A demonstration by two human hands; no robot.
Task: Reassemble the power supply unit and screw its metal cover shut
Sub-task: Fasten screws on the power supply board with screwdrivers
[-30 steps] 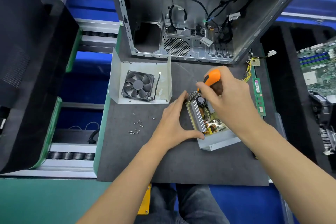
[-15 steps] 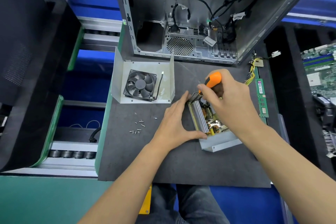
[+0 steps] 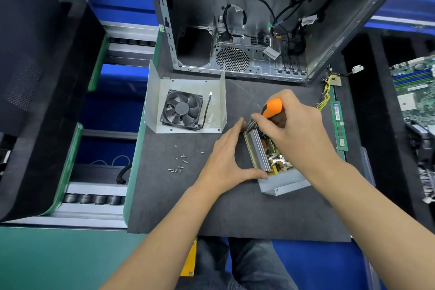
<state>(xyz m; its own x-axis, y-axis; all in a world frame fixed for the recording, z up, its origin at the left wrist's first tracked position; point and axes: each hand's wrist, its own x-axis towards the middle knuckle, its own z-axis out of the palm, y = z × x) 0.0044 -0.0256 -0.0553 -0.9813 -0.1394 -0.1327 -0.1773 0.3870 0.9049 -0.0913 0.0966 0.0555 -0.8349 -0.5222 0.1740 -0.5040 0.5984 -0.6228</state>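
Orange screwdriver (image 3: 273, 107) in right hand's (image 3: 296, 129) grip; left hand (image 3: 227, 158) braces supply (image 3: 270, 158); labels unreadable.

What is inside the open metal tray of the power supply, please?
Inside the tray a circuit board with orange parts and a ribbed heatsink are visible. The right hand, gripping the screwdriver, covers the far part, so the tip and screw cannot be seen.

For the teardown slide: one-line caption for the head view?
Right hand drives an orange-handled screwdriver into the open power supply, left hand bracing it; fan cover and loose screws alongside.
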